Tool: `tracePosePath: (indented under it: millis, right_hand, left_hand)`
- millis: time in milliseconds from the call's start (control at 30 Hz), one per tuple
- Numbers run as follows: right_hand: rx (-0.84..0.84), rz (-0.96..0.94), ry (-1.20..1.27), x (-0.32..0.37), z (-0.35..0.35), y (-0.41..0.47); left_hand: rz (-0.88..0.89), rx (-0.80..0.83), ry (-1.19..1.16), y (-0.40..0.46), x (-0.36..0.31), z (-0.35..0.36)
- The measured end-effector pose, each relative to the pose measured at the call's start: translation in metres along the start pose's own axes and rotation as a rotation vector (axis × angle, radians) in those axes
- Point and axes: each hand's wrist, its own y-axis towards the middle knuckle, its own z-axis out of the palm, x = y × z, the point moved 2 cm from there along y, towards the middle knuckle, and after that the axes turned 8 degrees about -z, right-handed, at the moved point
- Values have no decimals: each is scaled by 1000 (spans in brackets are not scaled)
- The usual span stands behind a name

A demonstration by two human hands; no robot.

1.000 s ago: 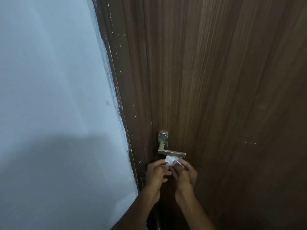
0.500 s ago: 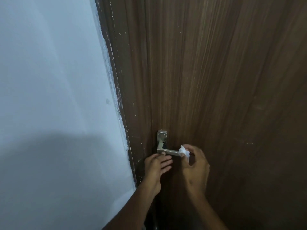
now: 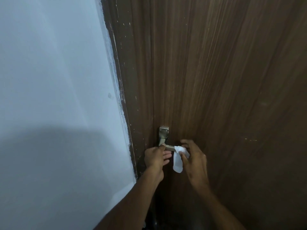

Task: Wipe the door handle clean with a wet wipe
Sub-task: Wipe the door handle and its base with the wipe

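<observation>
A silver lever door handle with a square backplate sits low on the brown wooden door. My right hand pinches a white wet wipe against the free right end of the lever; the lower part of the wipe hangs loose below it. My left hand is just under the lever near its pivot, thumb touching the bar, fingers spread and holding nothing.
The dark door frame, flecked with white paint, runs down the door's left edge. A pale blue-white wall fills the left side, with my shadow across its lower part.
Both hands held the bunched wipe under the lever a second ago. My right hand has carried it to the lever's right end, where it has unfolded and hangs down; my left hand let go.
</observation>
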Motion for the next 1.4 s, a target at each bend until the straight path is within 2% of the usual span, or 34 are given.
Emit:
tracePosePath:
  millis: [167, 267, 367, 600, 667, 767, 833, 967, 1067, 1133, 1267, 1400]
  right_hand:
    - [188, -347, -329, 11, 15, 23]
    - [305, -379, -413, 22, 27, 30]
    - [337, -344, -414, 16, 13, 20]
    - [264, -155, -325, -7, -42, 4]
    - [177, -94, -296, -5, -51, 11]
    - [87, -188, -261, 14, -44, 29]
    - [163, -335, -270, 32, -24, 47]
    - [360, -532, -498, 51, 17, 72]
    - [488, -673, -615, 46, 30, 63]
    - [510, -723, -641, 40, 31, 54]
    - [632, -665, -654, 36, 37, 51]
    - [765, -802, -749, 49, 50, 53]
  left_hand:
    - [97, -74, 160, 5, -2, -4]
    - [130, -106, 220, 6, -4, -4]
    - [129, -110, 228, 6, -5, -4]
    - [78, -71, 211, 9, -3, -17]
    - [116, -85, 245, 9, 1, -22]
    - [249, -196, 448, 4, 9, -26]
    - [325, -268, 550, -1, 13, -27]
    - [436, -316, 630, -10, 14, -27]
    - [600, -281, 738, -11, 11, -27]
    - [672, -232, 805, -11, 10, -27]
    - [671, -142, 830, -12, 11, -26]
    - [588, -85, 622, -11, 17, -27]
